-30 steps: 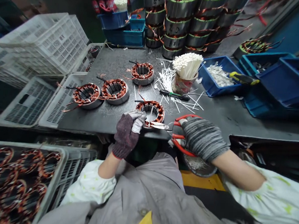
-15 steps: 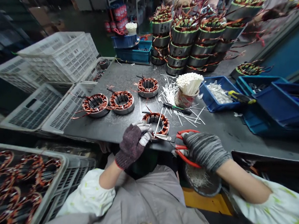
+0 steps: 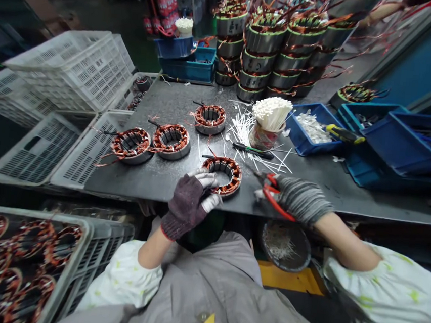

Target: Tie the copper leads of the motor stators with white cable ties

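Note:
My left hand (image 3: 189,200), in a dark purple glove with white-wrapped fingertips, grips the near left rim of a copper-wound stator (image 3: 233,184) lying at the table's front edge. To its right, my right hand (image 3: 305,199), in a grey striped glove, is closed around red-handled scissors (image 3: 272,193). The scissors are apart from the stator, their blades blurred and pointing up and left. Three more stators, a left one (image 3: 135,148), a middle one (image 3: 175,145) and a far one (image 3: 209,120), rest on the table. Behind the scissors lies a green-and-black pen-like tool (image 3: 254,151).
A cup (image 3: 263,135) of white strips stands among loose strips. Blue bins (image 3: 304,144) are at right, stacked large stators (image 3: 261,64) at the back. White crates (image 3: 91,68) and a stator-filled crate (image 3: 88,240) line the left. A bowl of clippings (image 3: 285,247) sits below the table.
The scissors have moved off the stator's near rim, up and right. The long white strip that crossed the stator is no longer there. My left hand still grips the rim. The view has shifted slightly.

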Motion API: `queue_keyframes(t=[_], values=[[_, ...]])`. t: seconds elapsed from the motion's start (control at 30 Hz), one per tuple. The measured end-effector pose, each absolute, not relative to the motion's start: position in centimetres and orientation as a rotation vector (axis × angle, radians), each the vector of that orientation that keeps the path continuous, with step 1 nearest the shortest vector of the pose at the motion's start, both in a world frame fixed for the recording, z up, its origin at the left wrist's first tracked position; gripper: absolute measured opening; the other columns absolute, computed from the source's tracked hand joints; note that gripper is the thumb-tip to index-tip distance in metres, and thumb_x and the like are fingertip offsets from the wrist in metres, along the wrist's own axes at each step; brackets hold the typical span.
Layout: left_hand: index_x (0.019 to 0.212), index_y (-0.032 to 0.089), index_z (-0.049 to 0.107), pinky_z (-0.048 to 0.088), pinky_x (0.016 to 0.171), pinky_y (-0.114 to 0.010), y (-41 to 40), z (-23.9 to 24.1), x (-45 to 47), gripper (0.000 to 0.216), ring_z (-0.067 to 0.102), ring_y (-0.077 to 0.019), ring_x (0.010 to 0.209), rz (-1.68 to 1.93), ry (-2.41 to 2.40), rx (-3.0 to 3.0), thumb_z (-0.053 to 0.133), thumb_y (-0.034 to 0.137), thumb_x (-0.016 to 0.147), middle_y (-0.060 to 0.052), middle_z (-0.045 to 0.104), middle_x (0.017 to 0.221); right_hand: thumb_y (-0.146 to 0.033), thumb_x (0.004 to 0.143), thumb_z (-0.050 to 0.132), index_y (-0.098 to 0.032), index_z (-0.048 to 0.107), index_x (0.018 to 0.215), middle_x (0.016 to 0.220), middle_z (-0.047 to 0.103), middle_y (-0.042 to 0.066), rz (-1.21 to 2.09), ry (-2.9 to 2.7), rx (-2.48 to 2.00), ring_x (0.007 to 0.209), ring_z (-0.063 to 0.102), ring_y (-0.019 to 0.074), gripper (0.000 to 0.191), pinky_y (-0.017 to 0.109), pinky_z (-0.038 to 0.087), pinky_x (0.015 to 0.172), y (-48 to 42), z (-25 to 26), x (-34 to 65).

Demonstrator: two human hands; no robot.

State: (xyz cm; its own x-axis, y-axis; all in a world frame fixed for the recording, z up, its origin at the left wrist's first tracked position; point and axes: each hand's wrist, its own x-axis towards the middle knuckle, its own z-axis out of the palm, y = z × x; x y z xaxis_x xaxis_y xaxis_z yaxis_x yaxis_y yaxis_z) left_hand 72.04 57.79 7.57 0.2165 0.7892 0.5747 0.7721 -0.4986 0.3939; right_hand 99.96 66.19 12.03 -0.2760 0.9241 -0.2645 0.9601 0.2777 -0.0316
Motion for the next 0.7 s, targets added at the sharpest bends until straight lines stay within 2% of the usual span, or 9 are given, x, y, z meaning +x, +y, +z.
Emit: queue_keyframes(t=[0.07, 0.2, 0.3, 0.37, 0.47, 0.57, 0.7], values=[[0.124, 0.023, 0.066, 0.047, 0.109, -0.05, 57.8, 7.4, 72.0, 0.035, 0.06, -0.0303, 0.133, 1.049, 1.618, 2.528, 0.071, 0.04, 0.094, -0.011, 0.073, 0.13, -0.06, 0.099, 0.052, -0.013, 0.074, 0.114, 0.1, 0.078, 0.022, -0.26, 2.202, 1.924, 0.082, 0.072, 0.0309, 0.054, 0.039, 0.046, 0.072, 67.9, 12.1, 102.2], [0.121, 0.022, 0.068, 0.046, 0.104, -0.051, 59.2, 7.0, 72.5, 0.03, 0.063, -0.0325, 0.13, 1.025, 1.797, 2.598, 0.071, 0.035, 0.094, -0.012, 0.075, 0.127, -0.046, 0.101, 0.052, -0.005, 0.073, 0.119, 0.11, 0.075, 0.028, -0.071, 2.175, 2.071, 0.09, 0.07, 0.0313, 0.05, 0.039, 0.044, 0.076, 70.4, 12.2, 105.5], [0.12, 0.022, 0.07, 0.042, 0.108, -0.057, 61.8, 6.9, 72.9, 0.03, 0.062, -0.0356, 0.131, 1.063, 1.935, 2.513, 0.071, 0.036, 0.094, -0.014, 0.074, 0.129, -0.034, 0.102, 0.05, -0.01, 0.074, 0.118, 0.113, 0.076, 0.022, 0.184, 2.352, 1.964, 0.099, 0.069, 0.0303, 0.038, 0.037, 0.046, 0.084, 71.2, 11.8, 104.5], [0.123, 0.021, 0.07, 0.037, 0.112, -0.062, 63.5, 7.0, 72.9, 0.032, 0.059, -0.0381, 0.134, 1.081, 2.027, 2.444, 0.069, 0.034, 0.094, -0.015, 0.072, 0.133, -0.033, 0.104, 0.044, -0.015, 0.075, 0.114, 0.113, 0.076, 0.018, 0.21, 2.443, 1.853, 0.099, 0.069, 0.0285, 0.037, 0.036, 0.046, 0.085, 71.9, 11.3, 102.3], [0.133, 0.022, 0.066, 0.026, 0.119, -0.069, 64.4, 7.6, 72.6, 0.04, 0.051, -0.0399, 0.143, 1.125, 2.123, 2.424, 0.067, 0.031, 0.094, -0.015, 0.066, 0.145, -0.033, 0.105, 0.039, -0.017, 0.074, 0.116, 0.11, 0.076, 0.017, 0.186, 2.503, 1.72, 0.1, 0.068, 0.0278, 0.039, 0.036, 0.046, 0.082, 73.6, 10.7, 98.5], [0.143, 0.025, 0.06, 0.021, 0.123, -0.066, 62.8, 8.1, 72.4, 0.047, 0.046, -0.0367, 0.148, 1.16, 2.111, 2.517, 0.063, 0.03, 0.097, -0.012, 0.062, 0.151, -0.034, 0.102, 0.044, -0.017, 0.073, 0.119, 0.104, 0.076, 0.018, 0.177, 2.506, 1.611, 0.098, 0.069, 0.0314, 0.038, 0.039, 0.047, 0.081, 75.0, 10.5, 96.5], [0.145, 0.029, 0.059, 0.025, 0.124, -0.059, 59.0, 8.5, 73.1, 0.047, 0.05, -0.0315, 0.146, 1.132, 1.987, 2.629, 0.061, 0.029, 0.098, -0.008, 0.065, 0.147, -0.036, 0.094, 0.053, -0.015, 0.075, 0.117, 0.098, 0.076, 0.018, 0.211, 2.641, 1.653, 0.097, 0.07, 0.0354, 0.039, 0.046, 0.051, 0.087, 73.8, 11.1, 97.2]])
